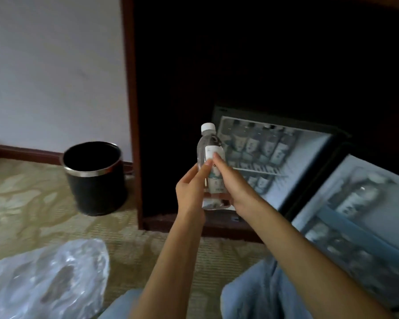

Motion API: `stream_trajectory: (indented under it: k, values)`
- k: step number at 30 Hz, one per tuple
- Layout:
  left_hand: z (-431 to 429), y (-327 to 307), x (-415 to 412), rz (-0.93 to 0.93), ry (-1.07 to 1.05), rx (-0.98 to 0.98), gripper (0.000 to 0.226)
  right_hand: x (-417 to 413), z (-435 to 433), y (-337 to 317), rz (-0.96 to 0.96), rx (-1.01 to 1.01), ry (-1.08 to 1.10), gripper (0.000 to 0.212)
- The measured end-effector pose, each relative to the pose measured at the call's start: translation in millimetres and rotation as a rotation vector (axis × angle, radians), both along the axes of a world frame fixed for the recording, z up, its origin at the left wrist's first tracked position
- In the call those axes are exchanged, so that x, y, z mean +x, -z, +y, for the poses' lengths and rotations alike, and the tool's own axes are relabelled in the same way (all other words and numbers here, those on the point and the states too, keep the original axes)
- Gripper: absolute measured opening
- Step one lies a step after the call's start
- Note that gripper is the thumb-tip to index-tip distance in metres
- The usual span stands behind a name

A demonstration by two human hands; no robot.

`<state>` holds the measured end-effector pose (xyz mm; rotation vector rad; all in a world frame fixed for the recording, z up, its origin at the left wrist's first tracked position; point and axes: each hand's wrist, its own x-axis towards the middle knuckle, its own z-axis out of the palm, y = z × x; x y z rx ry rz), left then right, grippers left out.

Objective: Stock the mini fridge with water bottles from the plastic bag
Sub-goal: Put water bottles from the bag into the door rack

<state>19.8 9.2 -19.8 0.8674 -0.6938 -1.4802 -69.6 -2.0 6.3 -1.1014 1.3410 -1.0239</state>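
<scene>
Task judged well advanced. A row of bottles [260, 143] is seen standing on the upper shelf of the open mini fridge [309, 157], right of centre. More bottles are seen on the shelf below, and at least one lies blurred in the door [388, 224] rack at the right edge.

One water bottle [209, 155] is not yet stocked. It is held upright at frame centre, white cap up, in front of the fridge opening and clear of the shelves. Left to do: this bottle to be placed, plus whatever remains in the plastic bag [44, 279] at lower left. The bag looks crumpled and flat, and its contents cannot be told.

The left hand [191, 187] is wrapped round the bottle's lower body, thumb laid up the label. The right hand [230, 180] is closed on the same bottle from the other side, with its fingers [217, 157] pressed on the label. Both grips are clamped, no gap shown.

A black bin [95, 178] is noted at left on the carpet.
</scene>
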Motion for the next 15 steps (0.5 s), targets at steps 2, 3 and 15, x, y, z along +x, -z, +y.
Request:
stream_trajectory:
  k: [2, 3, 15]
  values:
    - [-5.1, 9.6, -27.5, 0.004, 0.108, 0.018, 0.023, -34.7, 0.4, -0.6, -0.002, 0.068, 0.055, 0.03]
    - [-6.8, 13.8, -38.6, -0.01, 0.156, 0.008, 0.022, -50.2, 1.2, -0.7, 0.029, 0.083, 0.072, 0.03]
    - [12.4, -1.9, -84.4, -0.389, 0.265, -0.089, 0.063, -139.7, 25.3, -6.6, 0.12, -0.023, -0.118, 0.032]
